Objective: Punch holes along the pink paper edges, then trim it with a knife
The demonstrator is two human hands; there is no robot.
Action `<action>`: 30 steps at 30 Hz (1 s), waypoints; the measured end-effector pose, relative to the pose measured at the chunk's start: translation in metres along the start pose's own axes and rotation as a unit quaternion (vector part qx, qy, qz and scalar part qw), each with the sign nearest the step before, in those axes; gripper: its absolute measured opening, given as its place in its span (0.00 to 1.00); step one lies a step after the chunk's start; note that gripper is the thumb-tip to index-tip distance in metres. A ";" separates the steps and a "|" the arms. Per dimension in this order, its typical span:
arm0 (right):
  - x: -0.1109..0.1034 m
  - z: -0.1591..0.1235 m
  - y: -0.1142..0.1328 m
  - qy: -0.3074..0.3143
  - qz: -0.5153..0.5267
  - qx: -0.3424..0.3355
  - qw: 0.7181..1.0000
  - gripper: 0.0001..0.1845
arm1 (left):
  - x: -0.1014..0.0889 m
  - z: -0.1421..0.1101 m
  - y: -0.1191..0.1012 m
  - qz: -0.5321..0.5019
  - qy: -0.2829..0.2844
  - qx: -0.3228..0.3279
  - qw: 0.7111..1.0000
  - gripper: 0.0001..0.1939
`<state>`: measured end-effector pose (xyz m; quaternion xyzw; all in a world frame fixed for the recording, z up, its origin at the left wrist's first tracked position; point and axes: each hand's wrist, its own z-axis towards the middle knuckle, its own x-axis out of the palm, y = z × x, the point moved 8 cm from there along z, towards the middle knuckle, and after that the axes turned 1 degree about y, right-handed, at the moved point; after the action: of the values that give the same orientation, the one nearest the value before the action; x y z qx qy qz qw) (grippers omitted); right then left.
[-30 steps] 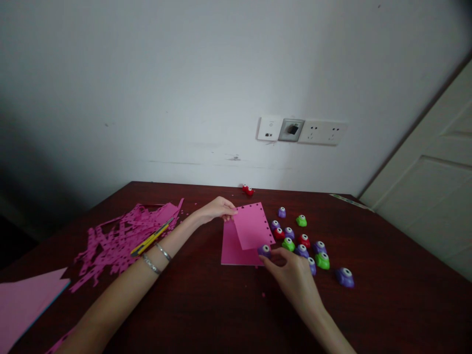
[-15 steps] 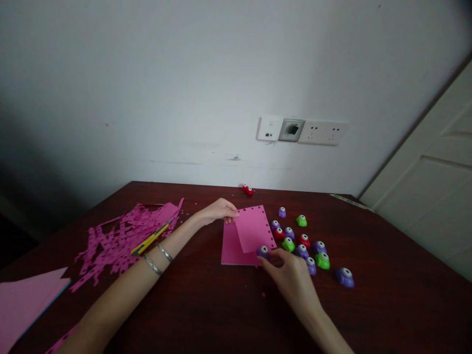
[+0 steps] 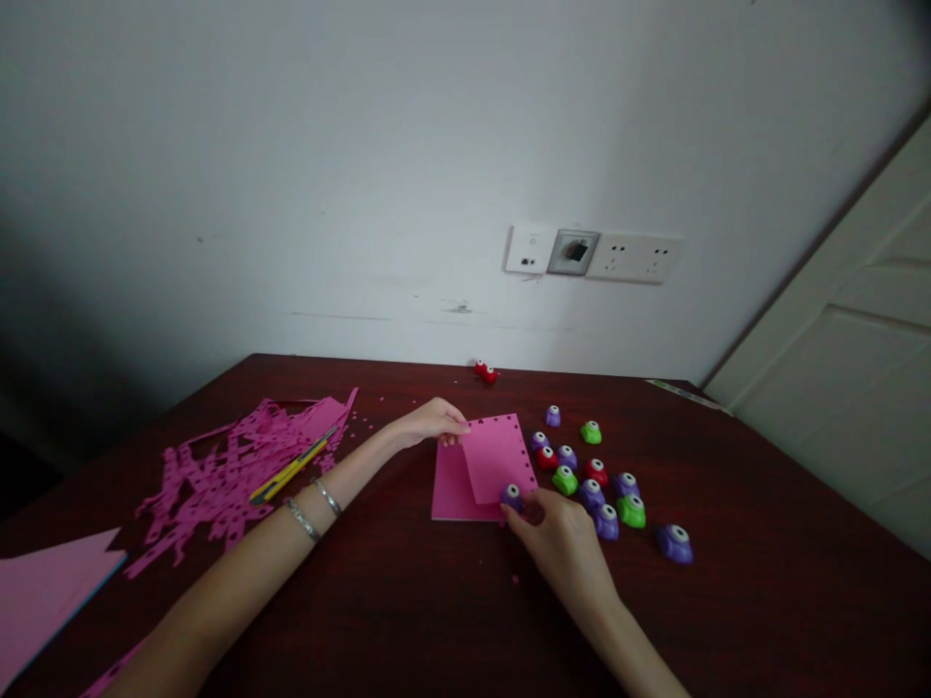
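Two silvery bracelets point(image 3: 303, 521), apparently metal, bare forearms point(image 3: 247, 577)

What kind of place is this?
It looks like a room indoors, maybe in a home, with a spot for cutting paper. You can tell from the power sockets on the wall, the brown table below, and the pink paper scraps with a yellow cutter.

Single head-worn view, from above the near side of the table point(image 3: 407, 601); faces forward and slightly down; wall point(image 3: 364, 145) fills upper half, table the lower; left hand point(image 3: 434, 423) and right hand point(image 3: 563, 543) at middle distance, below frame centre; door point(image 3: 858, 359) cut by right edge.
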<state>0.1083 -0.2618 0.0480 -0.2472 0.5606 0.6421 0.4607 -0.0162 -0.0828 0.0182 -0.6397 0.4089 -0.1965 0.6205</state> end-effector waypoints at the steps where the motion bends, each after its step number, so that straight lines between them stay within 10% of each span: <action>1: 0.001 0.000 0.000 0.001 -0.005 0.000 1.000 0.11 | 0.001 0.001 0.001 -0.001 0.004 0.002 1.000 0.08; 30: 0.025 0.006 0.012 0.046 -0.063 0.014 0.997 0.12 | 0.001 0.009 0.006 0.073 0.005 0.010 0.997 0.09</action>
<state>0.0880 -0.2479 0.0345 -0.3049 0.5736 0.5917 0.4775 -0.0104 -0.0770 0.0111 -0.6012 0.4553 -0.1578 0.6375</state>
